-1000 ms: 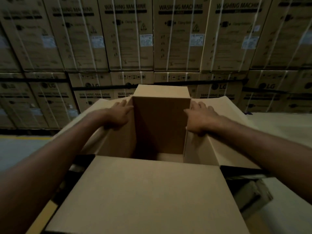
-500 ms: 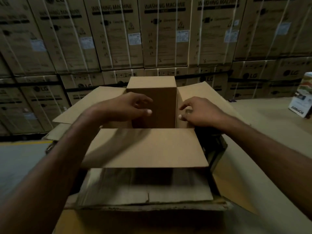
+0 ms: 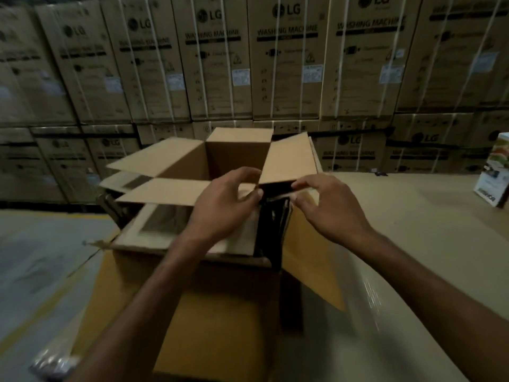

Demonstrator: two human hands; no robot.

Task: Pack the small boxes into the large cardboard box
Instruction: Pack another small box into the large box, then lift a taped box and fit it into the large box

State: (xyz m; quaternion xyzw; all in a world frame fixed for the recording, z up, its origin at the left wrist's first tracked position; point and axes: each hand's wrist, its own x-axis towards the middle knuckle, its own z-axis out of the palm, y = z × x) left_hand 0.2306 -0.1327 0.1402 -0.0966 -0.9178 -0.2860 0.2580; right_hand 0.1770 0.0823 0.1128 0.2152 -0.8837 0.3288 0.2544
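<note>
Hands are both at the near right corner of the large cardboard box (image 3: 237, 158), which stands open just beyond you on a stack of other cardboard. Your right hand (image 3: 327, 208) has thumb and forefinger pinched on the near edge of the right flap (image 3: 289, 161), which is raised at a slant. Your left hand (image 3: 223, 208) is curled over the right end of the near flap (image 3: 165, 191). Blur prevents a finding on whether it actually grips that flap. The two hands are close together but not touching.

No small box is seen inside the opening, though the interior is dark and mostly screened by the near flap and your hands. Judgement: packing has not visibly begun, and the step in hand is getting the flaps out of the way.

One candidate small box (image 3: 493, 175), printed and pale, stands upright at the far right, cut off by the frame edge. It sits on the pale surface (image 3: 413, 216), well apart from the open box. It lies to the right of both hands, so your right hand is the nearer. Its long axis looks vertical, which suggests taking it by the sides and carrying it leftward to the opening.

Stacked washing-machine cartons (image 3: 286, 73) fill the far wall.
</note>
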